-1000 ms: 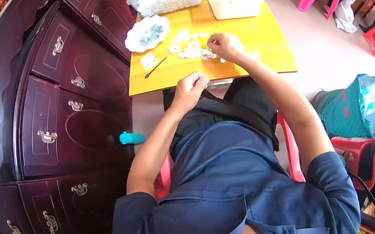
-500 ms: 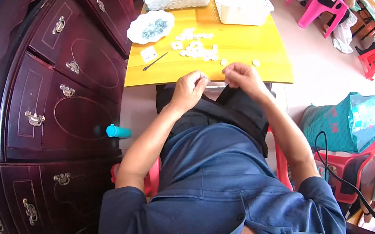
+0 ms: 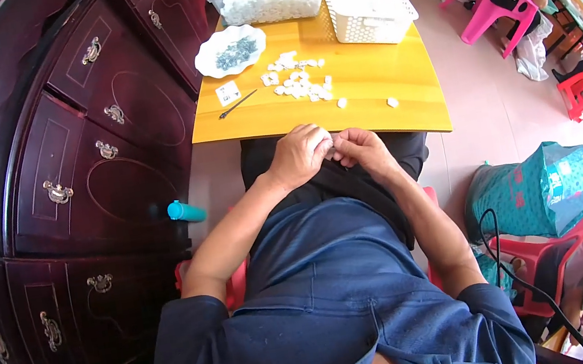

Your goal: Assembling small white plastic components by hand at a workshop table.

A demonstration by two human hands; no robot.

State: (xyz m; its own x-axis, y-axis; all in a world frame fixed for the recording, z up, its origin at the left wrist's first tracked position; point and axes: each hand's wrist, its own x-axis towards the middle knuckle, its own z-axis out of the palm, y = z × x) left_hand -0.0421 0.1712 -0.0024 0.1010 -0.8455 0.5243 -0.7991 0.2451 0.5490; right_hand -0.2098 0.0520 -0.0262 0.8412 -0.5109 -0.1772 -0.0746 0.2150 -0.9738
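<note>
Above my lap, just off the table's near edge, my left hand [image 3: 302, 154] and my right hand [image 3: 363, 151] meet fingertip to fingertip. Both are closed in a pinch around something too small to make out. Beyond them, a loose cluster of small white pieces [image 3: 300, 83] lies on the yellow table [image 3: 397, 77]. Two single white pieces sit apart from it, one of them toward the right [image 3: 392, 102]. A thin dark pointed tool [image 3: 238, 104] rests left of the cluster, beside a small white printed card [image 3: 227, 93]. A white scalloped dish [image 3: 207, 58] holds many small dark bits.
At the table's far side stand a clear bin [image 3: 272, 11] full of white pieces and a white perforated basket [image 3: 374, 28]. Dark wooden drawers [image 3: 110, 146] line my left, with a teal bottle [image 3: 186, 211] near them. To the right are a teal bag [image 3: 529, 190], pink chairs and seated people.
My hands were apart before; they have come together, the right one moving left and down to the left one. The view has shifted slightly.
</note>
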